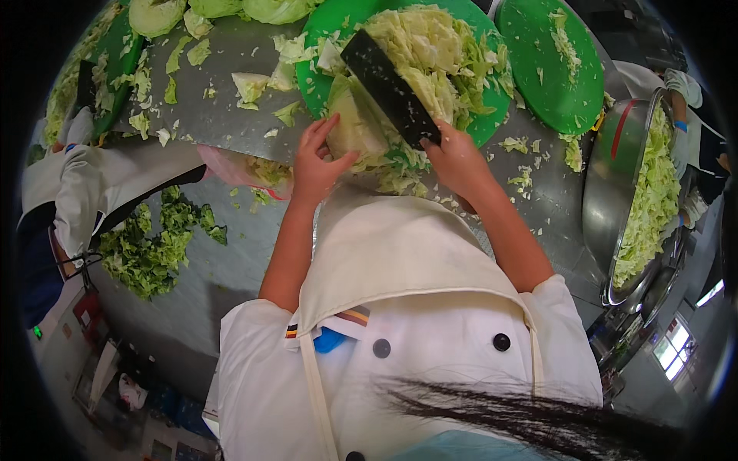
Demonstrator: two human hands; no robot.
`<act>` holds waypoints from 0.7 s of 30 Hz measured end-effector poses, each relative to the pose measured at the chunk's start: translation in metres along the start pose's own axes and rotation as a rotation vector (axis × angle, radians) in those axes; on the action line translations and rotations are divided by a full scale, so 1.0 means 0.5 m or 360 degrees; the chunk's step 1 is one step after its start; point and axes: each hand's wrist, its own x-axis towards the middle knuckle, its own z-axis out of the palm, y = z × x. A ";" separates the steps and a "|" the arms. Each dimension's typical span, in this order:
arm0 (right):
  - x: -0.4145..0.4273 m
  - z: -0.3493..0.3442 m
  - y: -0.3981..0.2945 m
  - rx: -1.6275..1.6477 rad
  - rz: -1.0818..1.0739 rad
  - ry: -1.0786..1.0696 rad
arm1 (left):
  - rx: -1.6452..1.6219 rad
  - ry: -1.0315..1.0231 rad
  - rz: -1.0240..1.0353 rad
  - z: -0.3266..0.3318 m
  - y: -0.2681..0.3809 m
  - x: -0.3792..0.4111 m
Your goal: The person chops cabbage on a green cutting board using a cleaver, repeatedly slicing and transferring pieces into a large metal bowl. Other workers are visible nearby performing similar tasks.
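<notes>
My right hand (458, 158) grips a cleaver (392, 89) with a broad dark blade, slanted over a round green cutting board (489, 129). A pale cabbage piece (354, 118) lies at the board's near left, partly behind the blade. Against its left side is my left hand (319, 158), thumb and fingertips touching it and fingers spread. Beyond the blade rises a heap of chopped cabbage (429, 43). Cut shreds (403, 176) lie along the near edge of the board. The blade hides whatever is directly beneath it.
Whole cabbages (155, 14) sit at the far left of the metal table (225, 49). A second green board (548, 69) and a steel bowl of chopped cabbage (646, 201) stand right, beside gloved co-workers' hands (683, 86). Another worker's sleeve (81, 184) is left; leaves (150, 248) lie on the floor.
</notes>
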 end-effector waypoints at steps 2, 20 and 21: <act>-0.020 -0.015 -0.017 -0.0060 -0.0047 0.0150 | 0.0055 -0.0015 0.0048 0.002 -0.004 0.000; -0.012 0.006 -0.031 -0.0233 -0.0174 0.0012 | 0.0130 0.0085 0.0003 0.001 -0.023 -0.001; -0.024 -0.001 -0.042 -0.0194 -0.0124 0.0019 | 0.0151 0.0120 0.0016 0.010 -0.021 -0.002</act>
